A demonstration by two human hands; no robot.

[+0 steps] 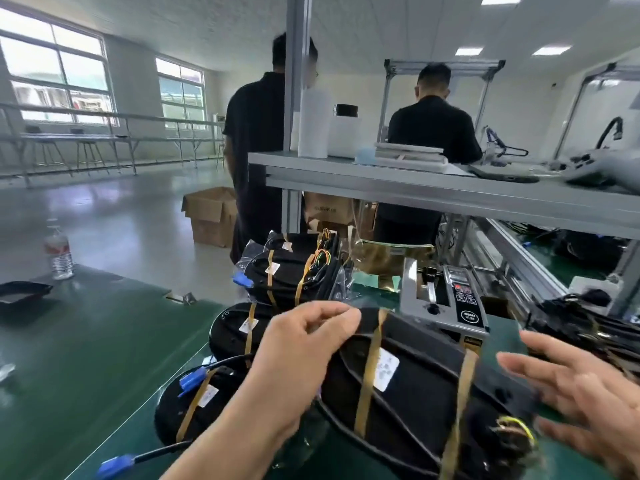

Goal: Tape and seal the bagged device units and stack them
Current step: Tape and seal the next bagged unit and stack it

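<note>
No readable text, unit labels [387, 370] blurred, dispenser panel [469, 308] illegible

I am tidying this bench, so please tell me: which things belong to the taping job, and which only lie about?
Job: black bagged device unit crossed by amber tape, gripped by the left hand; stack of taped black units; grey metal tape dispenser.
Lying about: clear plastic water bottle; open brown cardboard box.

Green bench [104, 341], taped black bagged units [228, 327] at centre, water bottle [59, 254] and black tray [20, 296] left, tape dispenser [446, 299] right.
</note>
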